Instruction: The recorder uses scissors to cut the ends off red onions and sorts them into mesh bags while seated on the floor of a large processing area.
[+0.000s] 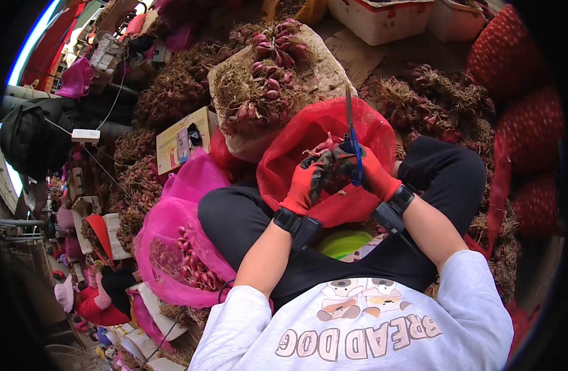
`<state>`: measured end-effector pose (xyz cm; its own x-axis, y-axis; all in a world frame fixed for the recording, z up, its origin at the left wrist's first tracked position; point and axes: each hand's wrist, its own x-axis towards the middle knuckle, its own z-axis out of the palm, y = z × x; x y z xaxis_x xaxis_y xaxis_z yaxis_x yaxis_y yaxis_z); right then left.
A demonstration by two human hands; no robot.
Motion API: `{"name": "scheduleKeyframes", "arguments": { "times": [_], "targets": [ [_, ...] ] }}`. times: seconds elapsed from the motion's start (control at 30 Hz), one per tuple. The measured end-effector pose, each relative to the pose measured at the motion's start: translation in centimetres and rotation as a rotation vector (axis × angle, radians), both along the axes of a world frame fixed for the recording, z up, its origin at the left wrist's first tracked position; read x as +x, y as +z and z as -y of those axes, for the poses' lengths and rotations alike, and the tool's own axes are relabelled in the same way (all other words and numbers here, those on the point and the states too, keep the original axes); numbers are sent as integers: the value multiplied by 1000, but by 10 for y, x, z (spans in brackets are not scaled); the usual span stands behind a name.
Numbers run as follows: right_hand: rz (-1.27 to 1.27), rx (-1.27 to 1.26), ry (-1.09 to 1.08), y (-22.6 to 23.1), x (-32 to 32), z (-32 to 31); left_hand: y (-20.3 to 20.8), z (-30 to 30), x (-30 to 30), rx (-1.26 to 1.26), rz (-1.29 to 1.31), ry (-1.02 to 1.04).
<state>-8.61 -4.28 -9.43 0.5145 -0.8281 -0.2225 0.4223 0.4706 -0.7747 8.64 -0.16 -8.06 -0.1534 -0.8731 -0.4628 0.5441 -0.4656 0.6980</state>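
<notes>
Both my hands wear red gloves with dark palms and meet over an open red mesh bag (277, 151) between my legs. My left hand (308, 179) is closed, with a few reddish shallots (324, 143) showing just above its fingers. Close beside it, my right hand (369, 173) is closed round scissors (352, 145) with blue handles. Their blades point up and away from me. The fingers of both hands partly hide what lies between them. Beyond the bag, bunches of shallots (271, 86) with dry roots lie on a pale foam block (330, 65).
A pink mesh bag (163, 232) with shallots stands at my left. A cardboard box (175, 141) carries a phone-like object. Heaped dried shallots (429, 102) lie far right, beside filled red net sacks (506, 55). A white foam box (380, 21) stands at the back; another person (92, 300) sits far left.
</notes>
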Motion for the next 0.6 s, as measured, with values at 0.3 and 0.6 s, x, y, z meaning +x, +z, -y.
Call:
{"name": "scheduleKeyframes", "arguments": {
  "times": [0.3,0.6],
  "targets": [
    [59,301,23,13,-10,-1,2,11,30,-701,1515,196],
    [-226,-43,159,14,-2,-6,8,2,18,-526,1171,-167]
  ]
}}
